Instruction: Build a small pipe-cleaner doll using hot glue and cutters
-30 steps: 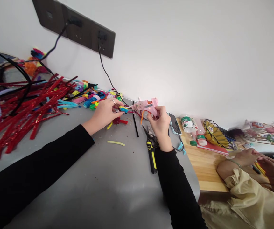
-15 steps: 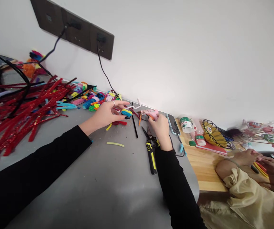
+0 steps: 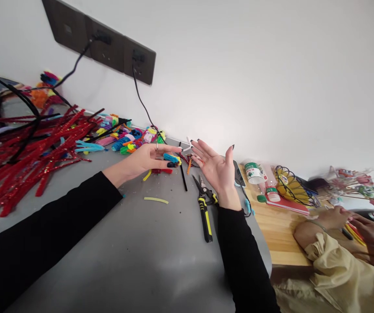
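My left hand (image 3: 144, 157) pinches a small blue and yellow pipe-cleaner piece (image 3: 171, 159) between thumb and fingers. Beside it, my right hand (image 3: 217, 169) is open, palm showing and fingers spread, holding nothing. The pink glue gun seen earlier is hidden behind that hand. A white bent rod (image 3: 188, 142) shows just beyond the fingertips. On the grey mat below lie yellow-and-black pliers (image 3: 205, 213), jaws apart. A short pale-yellow strip (image 3: 156, 200), a black stick (image 3: 183, 177) and a red pipe-cleaner piece (image 3: 164, 171) lie near my hands.
Red glittery pipe cleaners (image 3: 50, 152) spread across the left, with colourful fuzzy pieces (image 3: 124, 139) along the wall. A power cord (image 3: 141, 100) hangs from the socket panel (image 3: 105, 43). To the right are a phone (image 3: 239, 177), bottles (image 3: 271, 187) and another person's hands (image 3: 365, 226).
My right hand has let go of the pink glue gun and opened, turning its palm up. The blue and yellow piece has turned slightly in my left hand.
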The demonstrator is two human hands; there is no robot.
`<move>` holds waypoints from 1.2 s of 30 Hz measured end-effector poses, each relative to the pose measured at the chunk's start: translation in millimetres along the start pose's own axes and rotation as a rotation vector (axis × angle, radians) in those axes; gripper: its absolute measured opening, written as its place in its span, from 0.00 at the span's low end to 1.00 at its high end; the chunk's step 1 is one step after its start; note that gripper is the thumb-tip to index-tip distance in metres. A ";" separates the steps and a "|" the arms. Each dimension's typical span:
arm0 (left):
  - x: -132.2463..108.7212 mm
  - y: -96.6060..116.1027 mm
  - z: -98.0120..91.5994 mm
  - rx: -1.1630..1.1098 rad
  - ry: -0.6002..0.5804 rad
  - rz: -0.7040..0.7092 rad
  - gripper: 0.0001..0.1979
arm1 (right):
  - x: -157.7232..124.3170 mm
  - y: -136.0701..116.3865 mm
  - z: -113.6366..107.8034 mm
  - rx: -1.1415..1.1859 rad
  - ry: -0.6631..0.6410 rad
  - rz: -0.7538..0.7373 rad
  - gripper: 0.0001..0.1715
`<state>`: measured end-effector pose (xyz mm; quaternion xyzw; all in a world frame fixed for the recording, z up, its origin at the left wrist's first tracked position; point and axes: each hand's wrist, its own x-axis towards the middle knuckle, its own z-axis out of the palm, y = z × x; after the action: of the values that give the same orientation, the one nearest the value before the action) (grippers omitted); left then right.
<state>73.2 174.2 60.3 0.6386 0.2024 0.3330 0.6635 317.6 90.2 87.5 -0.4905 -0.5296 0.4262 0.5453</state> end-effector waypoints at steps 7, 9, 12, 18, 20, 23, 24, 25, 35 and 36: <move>0.3 -1.2 -0.1 -0.052 0.038 -0.018 0.32 | -10.1 -10.2 7.4 0.310 -0.187 0.022 0.58; 0.4 -1.9 -0.9 -0.058 0.038 -0.025 0.32 | -10.1 -9.8 6.8 0.298 -0.199 0.022 0.59; 0.9 -3.1 -1.7 -0.075 0.034 -0.039 0.31 | -9.9 -9.9 6.2 0.259 -0.206 0.020 0.59; 1.0 0.2 -0.4 -0.027 0.053 -0.013 0.31 | -10.8 -13.8 7.3 0.251 -0.251 -0.014 0.59; 0.7 2.0 0.1 -0.022 0.060 -0.017 0.32 | -10.0 -12.4 8.1 0.234 -0.246 -0.018 0.58; 1.0 2.4 -0.4 -0.012 0.085 -0.019 0.33 | -7.5 -4.1 9.2 0.128 -0.073 -0.074 0.41; 1.2 2.0 -0.8 -0.003 0.097 -0.016 0.33 | -6.6 -0.2 9.6 0.064 0.022 -0.112 0.33; 1.5 1.5 -1.2 0.005 0.107 -0.012 0.33 | -5.9 3.6 10.0 -0.008 0.109 -0.153 0.28; 1.4 3.3 2.0 0.035 0.100 -0.023 0.28 | -4.4 14.9 15.4 -0.148 0.216 -0.275 0.24; 1.6 3.3 2.5 0.038 0.103 -0.021 0.27 | -4.3 15.2 15.1 -0.148 0.203 -0.275 0.24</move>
<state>75.4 173.4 64.0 0.6310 0.2493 0.3548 0.6432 303.1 89.5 71.2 -0.4928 -0.5639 0.2557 0.6114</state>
